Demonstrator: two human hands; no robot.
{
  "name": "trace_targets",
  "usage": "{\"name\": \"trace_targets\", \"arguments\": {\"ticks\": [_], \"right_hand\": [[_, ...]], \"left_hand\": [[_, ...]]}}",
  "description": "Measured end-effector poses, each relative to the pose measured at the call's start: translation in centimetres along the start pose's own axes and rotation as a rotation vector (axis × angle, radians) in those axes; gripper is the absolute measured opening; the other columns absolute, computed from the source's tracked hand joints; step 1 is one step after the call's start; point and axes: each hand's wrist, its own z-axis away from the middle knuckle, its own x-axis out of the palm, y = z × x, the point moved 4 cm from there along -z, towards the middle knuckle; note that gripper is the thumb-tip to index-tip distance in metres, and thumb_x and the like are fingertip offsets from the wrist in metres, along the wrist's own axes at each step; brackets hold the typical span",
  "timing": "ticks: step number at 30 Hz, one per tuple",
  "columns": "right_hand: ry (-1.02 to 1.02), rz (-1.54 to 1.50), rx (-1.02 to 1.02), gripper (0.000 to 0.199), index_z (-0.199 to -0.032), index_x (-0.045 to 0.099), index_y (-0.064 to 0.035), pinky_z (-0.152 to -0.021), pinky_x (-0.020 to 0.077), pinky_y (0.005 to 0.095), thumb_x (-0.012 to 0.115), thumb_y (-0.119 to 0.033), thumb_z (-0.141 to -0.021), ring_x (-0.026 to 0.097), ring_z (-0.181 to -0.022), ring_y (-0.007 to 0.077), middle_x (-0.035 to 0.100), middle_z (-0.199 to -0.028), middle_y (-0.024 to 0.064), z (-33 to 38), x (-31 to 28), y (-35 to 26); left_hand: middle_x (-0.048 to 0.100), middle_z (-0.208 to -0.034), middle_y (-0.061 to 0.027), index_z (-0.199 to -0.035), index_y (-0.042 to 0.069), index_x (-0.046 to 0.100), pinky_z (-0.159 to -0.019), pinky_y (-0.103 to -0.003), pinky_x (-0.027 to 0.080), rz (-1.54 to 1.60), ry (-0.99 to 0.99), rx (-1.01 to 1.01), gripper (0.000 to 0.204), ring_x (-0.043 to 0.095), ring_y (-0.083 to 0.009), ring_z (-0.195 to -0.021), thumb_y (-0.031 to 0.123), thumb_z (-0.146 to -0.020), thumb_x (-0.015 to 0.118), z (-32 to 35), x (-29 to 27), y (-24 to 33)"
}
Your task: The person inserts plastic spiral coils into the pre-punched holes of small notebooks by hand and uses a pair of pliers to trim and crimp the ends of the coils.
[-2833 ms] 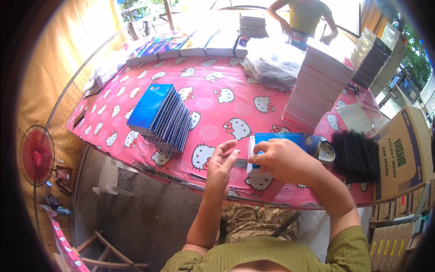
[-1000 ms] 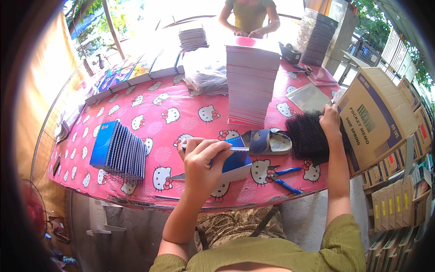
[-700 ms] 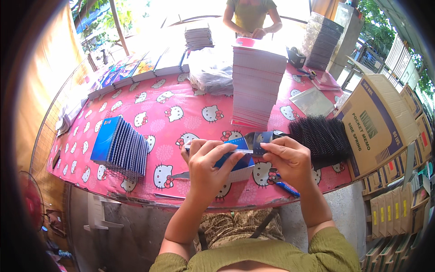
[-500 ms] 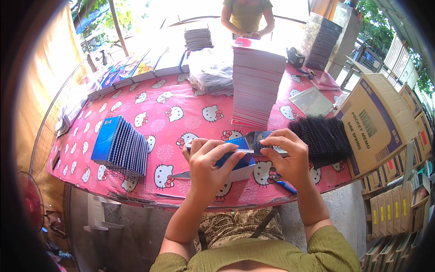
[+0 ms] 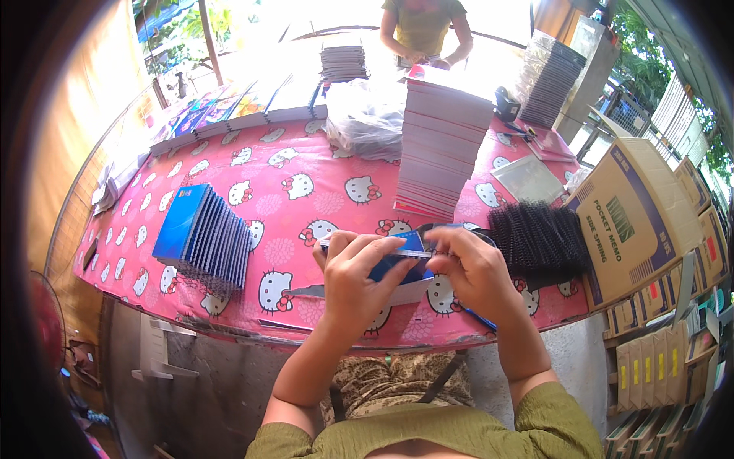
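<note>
My left hand (image 5: pixel 359 268) pinches a small blue notebook (image 5: pixel 394 260) along its punched edge, just above the table. My right hand (image 5: pixel 468 264) is at the notebook's right end, its thumb and forefinger closed together. Whatever they pinch is too small to make out. A dark strip (image 5: pixel 478 233) shows behind those fingers. Below the hands lies a pale block of pages (image 5: pixel 413 292), partly hidden. Right of my right hand sits a heap of black spiral coils (image 5: pixel 539 241). A blue pen-like tool (image 5: pixel 480 317) lies partly under my right wrist.
A row of blue spiral notebooks (image 5: pixel 202 237) stands at left on the pink patterned tablecloth (image 5: pixel 306 206). A tall paper stack (image 5: pixel 443 145) rises ahead, beside a plastic bag (image 5: pixel 367 122). Cardboard boxes (image 5: pixel 631 222) line the right. Another person (image 5: pixel 424 34) works across the table.
My right hand has moved left, closer to the left hand, and its fingers have come to the notebook's end. My left hand keeps hold of the notebook. The whole view has shifted slightly.
</note>
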Motion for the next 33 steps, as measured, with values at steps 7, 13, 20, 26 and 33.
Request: {"name": "trace_targets", "arguments": {"ticks": [7, 13, 20, 26, 33], "right_hand": [[0.009, 0.074, 0.042, 0.025, -0.099, 0.06, -0.0041, -0.06, 0.0494, 0.0383, 0.07, -0.021, -0.083, 0.063, -0.074, 0.0288, 0.061, -0.086, 0.0104, -0.7, 0.4, -1.0], [0.079, 0.059, 0.061, 0.021, -0.09, 0.063, -0.0011, -0.063, 0.0497, 0.0402, 0.07, -0.02, -0.084, 0.063, -0.074, 0.0325, 0.061, -0.083, 0.0127, -0.8, 0.8, -1.6], [0.009, 0.004, 0.027, 0.015, -0.084, 0.063, 0.0005, -0.064, 0.0495, 0.0391, 0.07, -0.012, -0.081, 0.063, -0.074, 0.0326, 0.061, -0.081, 0.0136, -0.9, 0.6, -1.4], [-0.002, 0.009, 0.085, 0.008, -0.084, 0.064, 0.003, -0.064, 0.049, 0.0392, 0.067, -0.005, -0.082, 0.063, -0.074, 0.0339, 0.064, -0.082, 0.0157, -0.4, 1.2, -1.3], [-0.472, 0.485, 0.393, 0.029, -0.094, 0.067, 0.0003, -0.079, 0.0524, 0.042, 0.069, -0.025, -0.08, 0.066, -0.088, 0.0335, 0.067, -0.092, 0.0204, -0.6, -1.9, 11.0]], "left_hand": [[0.069, -0.086, -0.0008, -0.09, 0.011, 0.074, -0.079, -0.032, 0.041, -0.004, 0.002, 0.0, 0.025, 0.054, -0.0176, -0.084, 0.013, -0.066, 0.082, 0.2, 0.1, -0.1], [0.069, -0.085, 0.0005, -0.09, 0.011, 0.074, -0.08, -0.032, 0.037, -0.003, -0.006, -0.014, 0.025, 0.053, -0.0168, -0.083, 0.014, -0.066, 0.081, 0.3, 0.1, -0.2], [0.069, -0.086, 0.0017, -0.089, 0.013, 0.073, -0.083, -0.033, 0.033, -0.003, -0.007, -0.004, 0.024, 0.054, -0.0166, -0.084, 0.018, -0.067, 0.081, 0.4, 0.0, 0.0], [0.069, -0.084, 0.0016, -0.087, 0.014, 0.074, -0.081, -0.032, 0.034, -0.012, 0.002, -0.01, 0.024, 0.054, -0.016, -0.082, 0.018, -0.065, 0.083, 0.7, -0.1, 0.0], [0.069, -0.083, 0.0001, -0.087, 0.013, 0.073, -0.08, -0.032, 0.037, -0.003, 0.009, 0.014, 0.027, 0.057, -0.0169, -0.081, 0.019, -0.064, 0.085, 0.7, -0.4, 0.4]]}}
